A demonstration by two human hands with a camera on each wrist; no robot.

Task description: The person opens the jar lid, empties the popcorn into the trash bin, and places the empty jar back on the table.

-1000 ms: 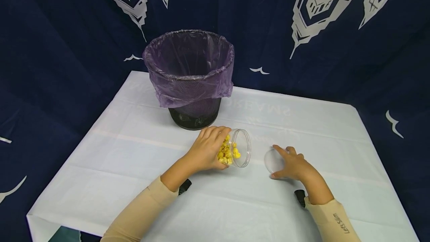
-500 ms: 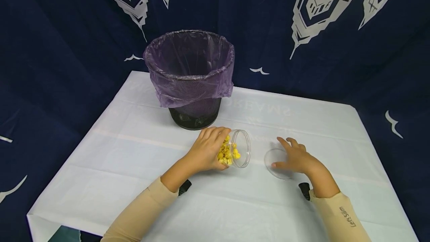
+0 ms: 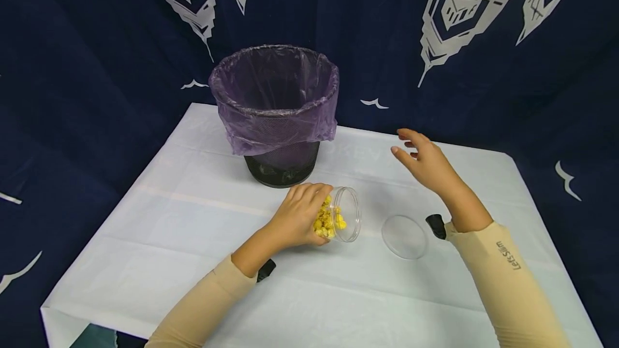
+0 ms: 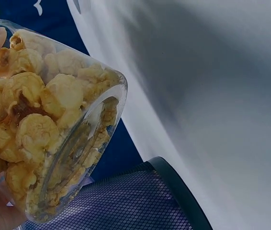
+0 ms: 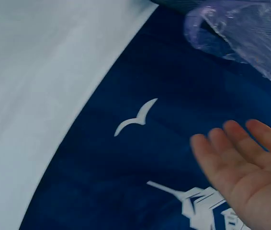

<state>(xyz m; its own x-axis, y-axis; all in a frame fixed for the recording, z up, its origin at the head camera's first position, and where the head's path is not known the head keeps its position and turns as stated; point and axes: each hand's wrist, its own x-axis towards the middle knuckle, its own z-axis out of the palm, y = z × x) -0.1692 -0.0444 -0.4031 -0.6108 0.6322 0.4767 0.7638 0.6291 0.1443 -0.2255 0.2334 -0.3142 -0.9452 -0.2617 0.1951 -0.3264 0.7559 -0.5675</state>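
Note:
My left hand [image 3: 300, 218] grips a clear plastic jar [image 3: 349, 214] of yellow popcorn [image 3: 326, 219], tilted on its side with its mouth toward the right. In the left wrist view the popcorn [image 4: 35, 105] shows through the jar's wall, down to its base [image 4: 85, 143]. Flat on the table to the right of the jar lies a round clear lid [image 3: 404, 237]. Beyond that lid my right hand [image 3: 427, 162] is raised with nothing in it; its fingers [image 5: 226, 148] are loosely extended in the right wrist view.
A black mesh bin [image 3: 280, 168] lined with a purple plastic bag [image 3: 275, 133] stands on the table behind the jar. The white-covered table [image 3: 169, 219] ends at a dark blue printed curtain [image 3: 377, 42].
My right hand has let go of the lid, leaving it on the table, and has moved up and away toward the back. My left hand and the jar have stayed put.

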